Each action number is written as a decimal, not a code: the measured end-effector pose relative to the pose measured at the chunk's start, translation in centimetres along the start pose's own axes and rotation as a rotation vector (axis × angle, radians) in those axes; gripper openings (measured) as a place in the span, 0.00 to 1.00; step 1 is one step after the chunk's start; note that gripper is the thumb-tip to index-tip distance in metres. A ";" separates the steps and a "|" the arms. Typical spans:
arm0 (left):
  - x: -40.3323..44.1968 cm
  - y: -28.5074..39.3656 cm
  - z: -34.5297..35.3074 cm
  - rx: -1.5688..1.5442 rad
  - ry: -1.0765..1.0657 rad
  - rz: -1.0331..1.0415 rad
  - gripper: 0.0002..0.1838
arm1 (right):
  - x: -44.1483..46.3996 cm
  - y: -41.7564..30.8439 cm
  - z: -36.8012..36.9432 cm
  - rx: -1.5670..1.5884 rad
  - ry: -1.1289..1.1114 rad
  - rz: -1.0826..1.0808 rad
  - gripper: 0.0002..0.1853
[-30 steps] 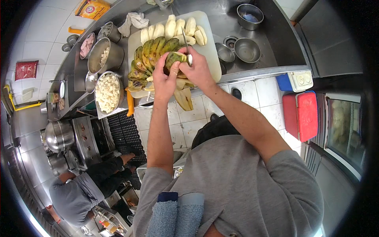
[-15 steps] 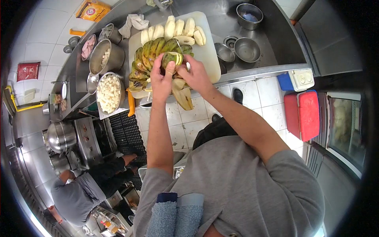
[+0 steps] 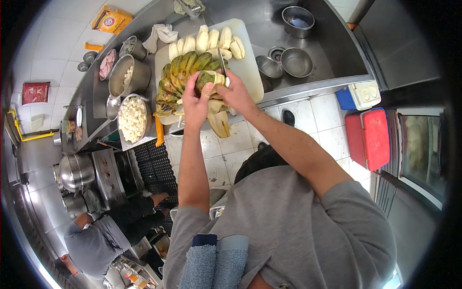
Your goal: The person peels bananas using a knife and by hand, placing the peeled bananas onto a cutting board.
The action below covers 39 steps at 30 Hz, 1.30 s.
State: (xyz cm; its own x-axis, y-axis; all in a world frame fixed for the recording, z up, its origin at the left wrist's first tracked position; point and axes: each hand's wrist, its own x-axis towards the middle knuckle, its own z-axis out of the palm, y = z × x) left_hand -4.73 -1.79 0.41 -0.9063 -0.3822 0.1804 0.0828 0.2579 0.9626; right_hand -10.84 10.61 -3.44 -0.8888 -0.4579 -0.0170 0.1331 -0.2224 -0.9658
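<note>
My left hand [image 3: 196, 102] grips a partly peeled plantain [image 3: 207, 77], green skin on one side and pale flesh showing on the other. Closed around a knife [image 3: 223, 62], my right hand [image 3: 237, 94] presses against the same fruit, the blade pointing away from me. Both hands are over the near edge of a white cutting board [image 3: 251, 62]. Just beyond them lies a bunch of unpeeled green-yellow plantains [image 3: 175, 72]. Peeled plantains [image 3: 202, 39] form a row along the board's far side. Strips of peel [image 3: 219, 124] hang below my hands past the counter edge.
Left of the board are a bowl of pale cut chunks [image 3: 132, 120], a deep pot [image 3: 139, 82] and an orange handle [image 3: 159, 131] jutting over the edge. Metal bowls [image 3: 297, 62] sit in the sink. A red cooler [image 3: 375, 139] stands right; a co-worker [image 3: 98, 241] bends at lower left.
My hands have turned the plantain slightly, and more of the knife blade shows above it. The view has shifted a little. The co-worker's arm has moved a bit.
</note>
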 end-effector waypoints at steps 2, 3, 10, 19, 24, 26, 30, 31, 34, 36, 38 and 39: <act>0.0 -0.3 0.2 0.211 -0.015 0.119 0.26 | 0.2 -0.1 -0.2 -0.033 -0.005 -0.092 0.17; 0.0 -0.4 0.3 0.316 -0.021 0.179 0.27 | 0.4 0.6 -0.1 -0.053 0.008 -0.226 0.17; -0.7 2.8 2.3 0.507 0.134 0.249 0.21 | -0.4 -0.2 0.1 -0.139 0.008 -0.243 0.14; -1.4 -0.5 0.9 0.278 0.257 0.383 0.17 | -0.2 -1.5 0.8 -0.273 -0.010 -0.314 0.13; -2.4 -1.3 0.3 0.059 0.236 0.346 0.18 | 0.7 -0.8 1.5 -0.185 0.040 -0.240 0.13; -2.8 -1.4 0.2 0.002 0.250 0.329 0.18 | 0.4 -1.5 1.3 -0.191 0.005 -0.259 0.13; -2.9 -1.4 -0.1 -0.039 0.292 0.318 0.13 | -0.7 -2.1 1.8 -0.175 -0.018 -0.097 0.11; -2.8 -1.4 -0.1 -0.055 0.312 0.307 0.13 | -0.9 -2.2 2.0 -0.171 -0.016 -0.031 0.11; -3.0 -1.3 -0.3 -0.089 0.315 0.273 0.13 | -1.3 -1.9 2.6 -0.313 0.042 -0.159 0.12; -3.2 -1.5 -0.4 -0.054 0.354 0.271 0.12 | -1.1 -1.2 2.9 -0.312 0.068 -0.225 0.13; -3.1 -1.8 -0.6 -0.219 0.412 0.244 0.12 | -0.6 0.2 2.8 -0.298 0.104 -0.226 0.14; -3.1 -2.0 -1.2 -0.399 0.448 0.211 0.11 | -0.4 0.9 2.8 -0.283 0.124 -0.189 0.14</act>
State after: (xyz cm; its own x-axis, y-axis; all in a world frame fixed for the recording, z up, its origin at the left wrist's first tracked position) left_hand -1.56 -2.14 -1.81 -0.5997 -0.7154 0.3585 0.4671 0.0508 0.8827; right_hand -9.13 8.19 -3.54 -0.9350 -0.3194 0.1542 -0.1498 -0.0385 -0.9880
